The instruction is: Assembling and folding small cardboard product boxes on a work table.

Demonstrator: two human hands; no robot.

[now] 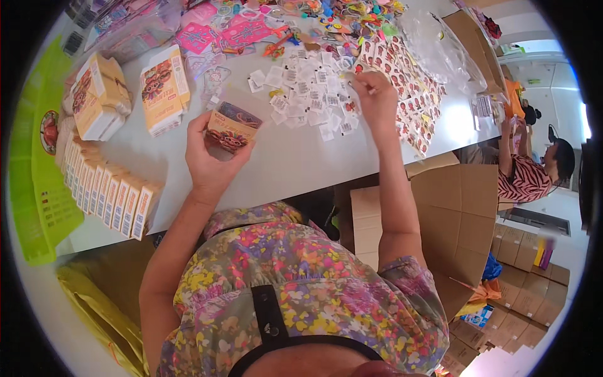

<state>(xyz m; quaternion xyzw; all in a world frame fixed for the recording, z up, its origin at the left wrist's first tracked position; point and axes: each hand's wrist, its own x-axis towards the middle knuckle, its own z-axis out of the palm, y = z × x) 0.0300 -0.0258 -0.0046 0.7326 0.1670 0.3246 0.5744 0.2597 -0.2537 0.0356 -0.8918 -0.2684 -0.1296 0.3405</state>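
The left hand (210, 157) holds one small open box (231, 127) near the middle of the frame, fingers wrapped round its sides. The right hand (375, 97) reaches up over a heap of small white slips (308, 94) in the upper middle. Its fingers are pinched together on the slips, but what they grip is too small to tell. Both hands are above the white worktop (295, 163). At the upper left lie two bundles of yellow boxes (164, 88), and one row of about ten boxes standing side by side (107, 191) runs down the left. Strips of red picture stickers (408, 81) lie right of the slips. Bright little toys (339, 19) crowd the top edge.
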